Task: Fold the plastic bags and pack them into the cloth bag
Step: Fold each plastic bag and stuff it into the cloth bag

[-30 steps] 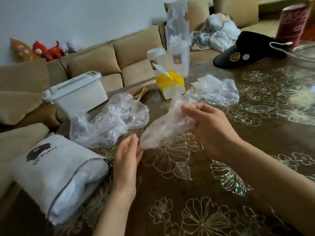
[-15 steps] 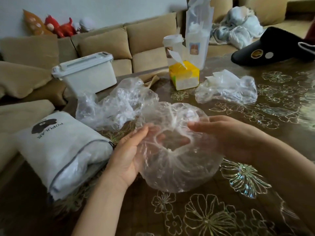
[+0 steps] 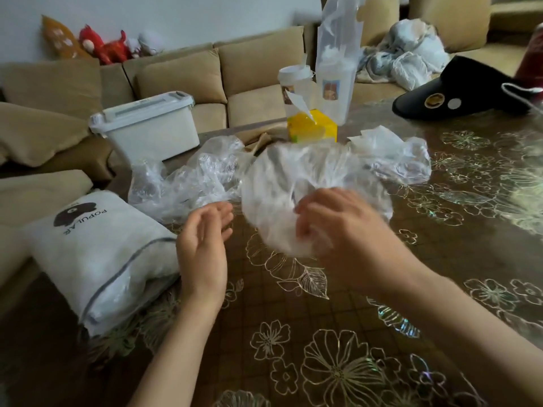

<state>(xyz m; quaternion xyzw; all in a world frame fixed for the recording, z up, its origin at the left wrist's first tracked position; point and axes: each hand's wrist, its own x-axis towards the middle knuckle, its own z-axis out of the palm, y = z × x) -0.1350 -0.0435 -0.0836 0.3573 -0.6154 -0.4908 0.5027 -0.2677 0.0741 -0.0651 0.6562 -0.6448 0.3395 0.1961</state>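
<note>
Fingers (image 3: 311, 214) of the R hand (image 3: 338, 233) were curled into the clear plastic bag (image 3: 293, 174), bunching its lower part; blur hid the exact pinch pt. Fingers (image 3: 219, 211) of the L hand (image 3: 202, 248) were straight and slightly spread, holding nothing, just beside the bag's L edge. We could not confirm contact.

The bag hung puffed up above the counter (image 3: 323, 333), in front of a crumpled pile (image 3: 191, 177) and a second loose bag (image 3: 393, 160). The cloth bag (image 3: 97, 254) lay on its side at the counter's L edge, near the L hand, approx. part-filled.

Risks, in our est.:
- W/ one hand gripping, trapped air could prevent a flat fold.
- Thin film could slip or tear if pulled hard.
- A wide sweep could drag the neighbouring bags or knock the yellow tissue box (image 3: 311, 130).
</note>
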